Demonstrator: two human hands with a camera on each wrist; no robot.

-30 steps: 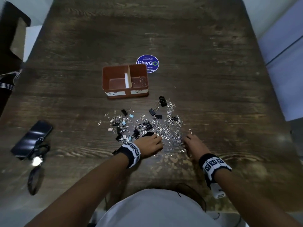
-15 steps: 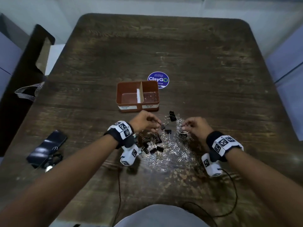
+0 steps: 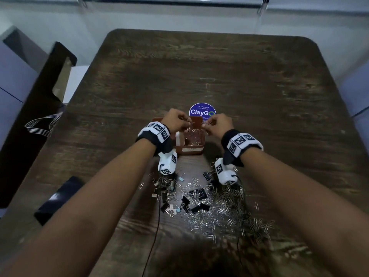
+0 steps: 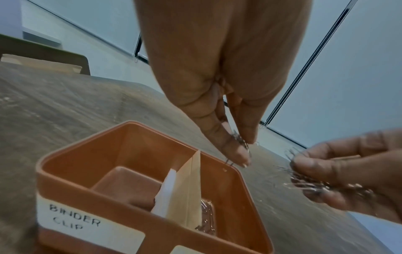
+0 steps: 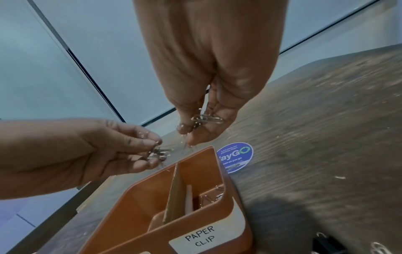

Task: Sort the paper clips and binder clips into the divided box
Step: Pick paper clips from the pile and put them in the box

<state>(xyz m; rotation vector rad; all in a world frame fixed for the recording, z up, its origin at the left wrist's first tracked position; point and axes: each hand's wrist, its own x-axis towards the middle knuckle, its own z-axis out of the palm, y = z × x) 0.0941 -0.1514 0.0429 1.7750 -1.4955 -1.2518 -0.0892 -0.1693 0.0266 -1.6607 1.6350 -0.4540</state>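
An orange divided box (image 3: 189,149) stands mid-table, with a cardboard divider (image 4: 189,194); its compartments are labelled BINDER CLIP (image 4: 74,221) and PAPER CLIP (image 5: 201,238). Silver paper clips (image 3: 194,134) lie in the right compartment. My left hand (image 3: 176,120) pinches a small bunch of paper clips (image 4: 240,142) above the box's far rim. My right hand (image 3: 217,122) pinches another bunch (image 5: 204,119) over the paper clip side. A pile of loose paper clips (image 3: 225,210) and black binder clips (image 3: 196,193) lies nearer me.
A round blue ClayGo sticker (image 3: 202,111) lies just behind the box. A dark phone (image 3: 58,199) rests at the table's left edge. A dark chair (image 3: 40,100) stands to the left. Thin cables (image 3: 157,220) run from my wrists across the table.
Both hands rose from the pile with paper clips pinched and moved forward over the box. The head view tilted up, showing the table's far edge.
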